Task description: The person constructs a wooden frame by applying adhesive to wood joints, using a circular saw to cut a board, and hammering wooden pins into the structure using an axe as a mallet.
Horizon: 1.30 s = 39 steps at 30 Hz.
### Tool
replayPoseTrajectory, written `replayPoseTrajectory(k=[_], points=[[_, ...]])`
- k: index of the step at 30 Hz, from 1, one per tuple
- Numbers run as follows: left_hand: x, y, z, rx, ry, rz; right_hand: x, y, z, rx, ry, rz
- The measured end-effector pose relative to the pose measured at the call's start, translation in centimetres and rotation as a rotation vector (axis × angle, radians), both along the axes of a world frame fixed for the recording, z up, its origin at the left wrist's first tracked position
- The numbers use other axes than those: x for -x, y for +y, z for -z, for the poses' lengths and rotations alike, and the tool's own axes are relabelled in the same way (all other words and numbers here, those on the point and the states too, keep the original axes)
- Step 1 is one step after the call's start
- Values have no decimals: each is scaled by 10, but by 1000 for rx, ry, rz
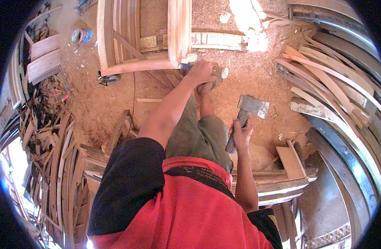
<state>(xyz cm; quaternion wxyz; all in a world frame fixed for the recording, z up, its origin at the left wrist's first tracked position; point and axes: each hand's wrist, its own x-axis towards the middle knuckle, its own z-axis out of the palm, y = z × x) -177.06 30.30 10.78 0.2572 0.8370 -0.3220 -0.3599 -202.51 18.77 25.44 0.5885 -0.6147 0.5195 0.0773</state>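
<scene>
In my right hand (pixel 243 132) is a hatchet, its wide, worn steel blade (pixel 255 106) turned up and away from me. My fingers close around its dark handle (pixel 230 142), beside my right knee. My left hand (pixel 203 72) reaches forward, closed on a short piece of wood (pixel 224 73) with a pale cut end; my fingers hide the rest of it. This hand is above my sandaled foot (pixel 206 87), close to the near end of a large wooden frame (pixel 144 65). Whether the piece touches the frame, I cannot tell.
Long planks (pixel 323 79) are stacked along the right. Wood scraps (pixel 49 112) pile up at the left, near a small bucket (pixel 81 36). A black round-edged object (pixel 109 79) lies at the frame's near left corner. Timber pieces (pixel 281 186) surround my seat.
</scene>
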Motion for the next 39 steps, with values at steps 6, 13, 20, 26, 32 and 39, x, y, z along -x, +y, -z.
replayPoseTrajectory(k=[6, 13, 20, 26, 32, 39], points=[[-1, 3, 3, 123, -58, -31, -17, 6, -14, -64, -40, 14], [-2, 4, -2, 61, -20, -52, -25, 3, -24, -42, -46, 34], [-1, 6, -1, 119, -35, -88, -18, -3, -20, -15, -39, -2], [-2, 12, 10, 112, 39, -71, -41, 3, -38, 105, -85, 158], [2, 2, 1, 23, 1, -36, -82, 27, 23, 504, -259, 273], [-6, 10, -4, -68, 24, 1, -104, 3, -13, 170, -136, -56]])
